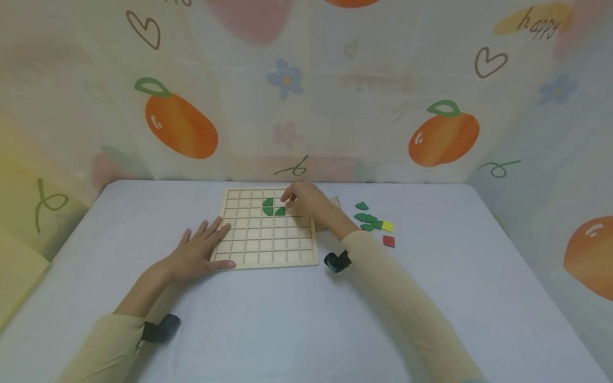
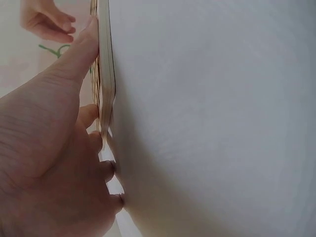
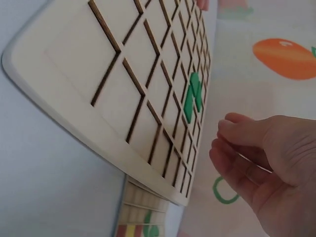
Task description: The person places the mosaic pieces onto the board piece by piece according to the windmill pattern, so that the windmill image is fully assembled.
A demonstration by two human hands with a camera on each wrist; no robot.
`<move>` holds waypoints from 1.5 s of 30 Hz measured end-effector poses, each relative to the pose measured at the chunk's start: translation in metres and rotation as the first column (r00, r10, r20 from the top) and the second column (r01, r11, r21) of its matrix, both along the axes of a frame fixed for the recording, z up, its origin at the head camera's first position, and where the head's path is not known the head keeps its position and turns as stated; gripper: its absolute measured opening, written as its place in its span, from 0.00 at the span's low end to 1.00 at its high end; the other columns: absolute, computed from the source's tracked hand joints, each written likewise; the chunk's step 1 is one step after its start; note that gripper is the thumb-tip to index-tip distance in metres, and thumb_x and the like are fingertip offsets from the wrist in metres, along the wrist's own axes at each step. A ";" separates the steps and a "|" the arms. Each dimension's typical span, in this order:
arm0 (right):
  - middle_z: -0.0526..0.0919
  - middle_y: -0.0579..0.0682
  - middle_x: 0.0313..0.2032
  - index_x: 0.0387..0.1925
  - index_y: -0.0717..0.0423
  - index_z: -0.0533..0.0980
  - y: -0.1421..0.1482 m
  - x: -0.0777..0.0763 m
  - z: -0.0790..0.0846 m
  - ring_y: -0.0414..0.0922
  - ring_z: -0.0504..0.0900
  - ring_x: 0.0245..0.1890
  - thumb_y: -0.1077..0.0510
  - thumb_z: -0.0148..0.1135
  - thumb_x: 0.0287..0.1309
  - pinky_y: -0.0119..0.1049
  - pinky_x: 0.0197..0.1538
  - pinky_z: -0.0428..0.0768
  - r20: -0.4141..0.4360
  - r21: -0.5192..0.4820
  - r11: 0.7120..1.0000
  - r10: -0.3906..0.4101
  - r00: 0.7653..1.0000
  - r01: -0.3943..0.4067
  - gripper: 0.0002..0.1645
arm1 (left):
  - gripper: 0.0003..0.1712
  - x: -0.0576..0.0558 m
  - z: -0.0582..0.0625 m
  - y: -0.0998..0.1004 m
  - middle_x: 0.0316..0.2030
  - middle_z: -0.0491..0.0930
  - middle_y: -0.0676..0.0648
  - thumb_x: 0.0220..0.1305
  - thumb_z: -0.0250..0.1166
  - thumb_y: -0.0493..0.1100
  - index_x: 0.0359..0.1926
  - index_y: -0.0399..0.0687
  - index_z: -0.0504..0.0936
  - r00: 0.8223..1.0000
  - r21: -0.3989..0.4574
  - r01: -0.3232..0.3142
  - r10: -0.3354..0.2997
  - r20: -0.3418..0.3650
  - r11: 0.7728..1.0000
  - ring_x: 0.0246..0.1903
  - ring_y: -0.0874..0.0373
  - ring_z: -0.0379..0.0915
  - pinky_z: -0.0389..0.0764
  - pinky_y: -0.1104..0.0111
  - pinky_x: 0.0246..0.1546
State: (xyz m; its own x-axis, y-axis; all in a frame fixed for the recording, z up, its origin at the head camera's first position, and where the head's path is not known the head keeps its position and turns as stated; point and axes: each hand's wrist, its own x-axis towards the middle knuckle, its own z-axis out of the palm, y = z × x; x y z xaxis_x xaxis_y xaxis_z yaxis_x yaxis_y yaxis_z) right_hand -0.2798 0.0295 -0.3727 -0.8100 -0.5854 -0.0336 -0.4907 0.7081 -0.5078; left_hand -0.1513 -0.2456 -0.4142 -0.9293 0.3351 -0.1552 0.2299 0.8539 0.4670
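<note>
A pale wooden grid board (image 1: 273, 244) lies on the white table. Several green quarter-round tiles (image 1: 268, 202) sit in its squares toward the far side. My left hand (image 1: 198, 252) rests at the board's left edge, fingers spread, with the thumb along the near left corner; in the left wrist view the thumb (image 2: 81, 54) touches the board's side. My right hand (image 1: 306, 202) hovers over the far right part, beside the green tiles. In the right wrist view its fingers (image 3: 232, 168) are loosely bent near the thumb, and nothing shows between them.
Right of the board lie several loose green tiles (image 1: 367, 218), a yellow tile (image 1: 387, 226) and a red tile (image 1: 389, 241). A smaller grid card (image 3: 140, 205) with coloured patches lies by the board's right edge, partly behind my right wrist. A printed curtain (image 1: 316, 117) hangs behind the table.
</note>
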 end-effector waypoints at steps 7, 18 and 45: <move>0.82 0.51 0.51 0.55 0.57 0.79 0.015 0.000 0.013 0.46 0.77 0.53 0.62 0.58 0.68 0.39 0.57 0.76 0.056 0.009 0.999 -0.035 0.998 0.035 0.16 | 0.58 -0.001 -0.003 -0.001 0.76 0.40 0.34 0.56 0.65 0.68 0.76 0.42 0.51 1.000 0.003 -0.001 0.001 0.003 1.000 0.72 0.29 0.31 0.30 0.33 0.65; 0.81 0.52 0.52 0.52 0.58 0.80 0.045 0.002 0.028 0.46 0.78 0.51 0.64 0.60 0.66 0.38 0.55 0.77 0.025 -0.058 0.997 -0.046 0.999 0.048 0.14 | 0.58 -0.001 -0.001 -0.001 0.76 0.41 0.34 0.56 0.65 0.68 0.76 0.41 0.52 1.000 -0.003 -0.001 0.001 -0.003 1.000 0.72 0.29 0.31 0.30 0.33 0.65; 0.83 0.60 0.48 0.49 0.65 0.81 0.123 -0.007 0.005 0.53 0.79 0.49 0.68 0.63 0.61 0.46 0.54 0.79 -0.026 -0.102 0.982 -0.163 0.986 0.160 0.14 | 0.57 0.001 -0.002 0.000 0.75 0.43 0.32 0.56 0.67 0.66 0.75 0.40 0.54 1.000 0.009 0.001 0.000 -0.027 1.000 0.72 0.28 0.32 0.31 0.32 0.65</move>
